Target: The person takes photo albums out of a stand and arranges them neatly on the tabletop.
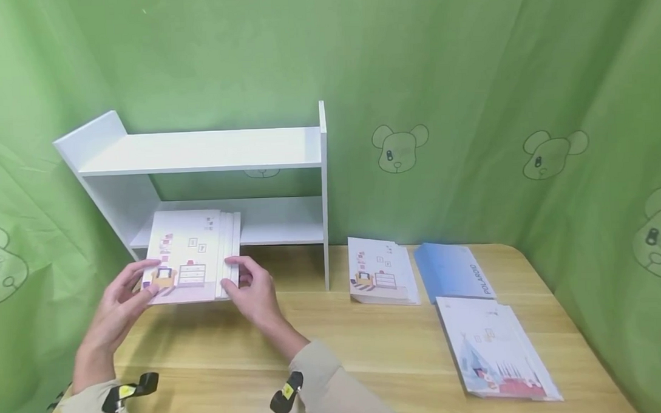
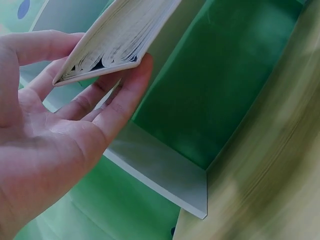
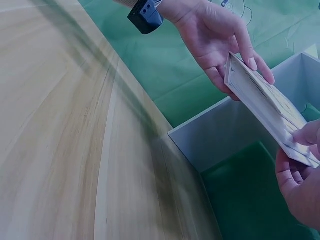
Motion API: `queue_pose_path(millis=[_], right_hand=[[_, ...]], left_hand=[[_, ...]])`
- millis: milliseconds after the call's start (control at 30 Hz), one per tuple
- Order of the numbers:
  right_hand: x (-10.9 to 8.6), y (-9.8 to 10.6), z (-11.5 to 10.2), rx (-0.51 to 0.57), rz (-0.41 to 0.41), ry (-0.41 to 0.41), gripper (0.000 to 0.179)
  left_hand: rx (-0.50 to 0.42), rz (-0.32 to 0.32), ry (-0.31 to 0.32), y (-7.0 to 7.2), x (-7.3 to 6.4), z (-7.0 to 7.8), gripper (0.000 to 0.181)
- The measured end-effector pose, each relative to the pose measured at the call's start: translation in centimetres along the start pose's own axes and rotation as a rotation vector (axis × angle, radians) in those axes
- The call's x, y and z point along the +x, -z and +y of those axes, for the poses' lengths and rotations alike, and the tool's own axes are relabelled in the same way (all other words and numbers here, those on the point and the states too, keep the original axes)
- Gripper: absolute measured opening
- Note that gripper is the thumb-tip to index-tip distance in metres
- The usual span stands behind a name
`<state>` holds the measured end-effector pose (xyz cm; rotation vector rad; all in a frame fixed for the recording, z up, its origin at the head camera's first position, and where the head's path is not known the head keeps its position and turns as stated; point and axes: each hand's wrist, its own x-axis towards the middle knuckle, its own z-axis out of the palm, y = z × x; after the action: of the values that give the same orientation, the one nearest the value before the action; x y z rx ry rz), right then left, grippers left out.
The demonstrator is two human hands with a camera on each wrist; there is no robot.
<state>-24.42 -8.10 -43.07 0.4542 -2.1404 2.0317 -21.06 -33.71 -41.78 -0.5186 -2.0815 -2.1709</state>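
Observation:
Both hands hold up a white photo album [image 1: 181, 254] with a drawn armchair and dresser on its cover, just in front of the white shelf's [image 1: 203, 150] lower board. My left hand [image 1: 115, 308] grips its left edge, thumb on the cover and fingers behind. My right hand [image 1: 257, 294] pinches the right side, where several layered edges stick out; whether these are pages or more albums I cannot tell. In the left wrist view, clumped page ends show between the album's [image 2: 120, 40] covers. The right wrist view shows the album [image 3: 265, 102] tilted between both hands.
To the right on the wooden table [image 1: 313, 328] lie a stack of albums with the same drawing [image 1: 382, 271], blue albums marked POLAROID [image 1: 453, 272] and a stack with a tent drawing [image 1: 494, 349]. A green curtain [image 1: 468, 74] with bear heads hangs behind and at both sides.

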Motion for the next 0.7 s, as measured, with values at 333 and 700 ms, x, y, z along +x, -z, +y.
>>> queue_pose_path(millis=[333, 700], right_hand=[[-0.6, 1.2, -0.3, 0.007, -0.010, 0.025, 0.037], [-1.4, 3.1, -0.8, -0.001, -0.006, 0.014, 0.037]], left_hand=[[0.024, -0.017, -0.040, -1.1, 0.3, -0.2, 0.048], [0.130, -0.021, -0.063, -2.7, 0.5, -0.2, 0.048]])
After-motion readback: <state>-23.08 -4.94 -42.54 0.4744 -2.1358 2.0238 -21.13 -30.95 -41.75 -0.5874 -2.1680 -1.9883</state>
